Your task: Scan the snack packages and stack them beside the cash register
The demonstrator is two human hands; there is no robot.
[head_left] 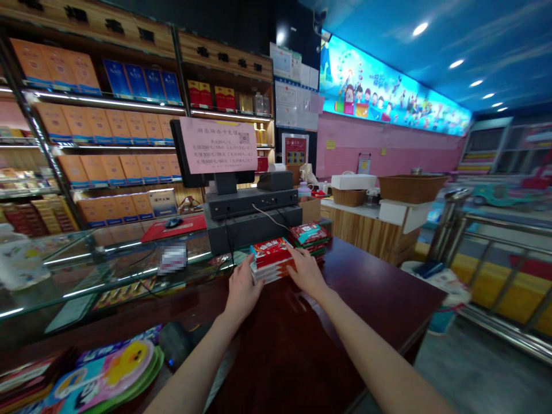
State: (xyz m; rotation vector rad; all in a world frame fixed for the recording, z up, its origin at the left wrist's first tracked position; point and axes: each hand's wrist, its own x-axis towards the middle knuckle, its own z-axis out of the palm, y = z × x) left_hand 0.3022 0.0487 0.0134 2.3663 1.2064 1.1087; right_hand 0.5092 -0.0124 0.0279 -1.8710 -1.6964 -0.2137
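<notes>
A neat stack of red snack packets with white lettering [271,250] lies on the dark red counter, close to the cash register's base. My left hand [245,287] is at the stack's left side, fingers bent along it. On the right side, my right hand [306,271] rests its fingers against the packets' edge, so the stack sits between both hands. Just behind my right hand is a second pile of red and teal packets [308,233]. The far ends of my left fingers are partly hidden by the stack.
A register with a pink sign [219,145] stands behind the stack. At left are a glass display case [129,259], a dark barcode scanner [179,342] and colourful packages [116,374]. The counter [366,287] extends right, near a bin [440,293] and metal railing [509,236].
</notes>
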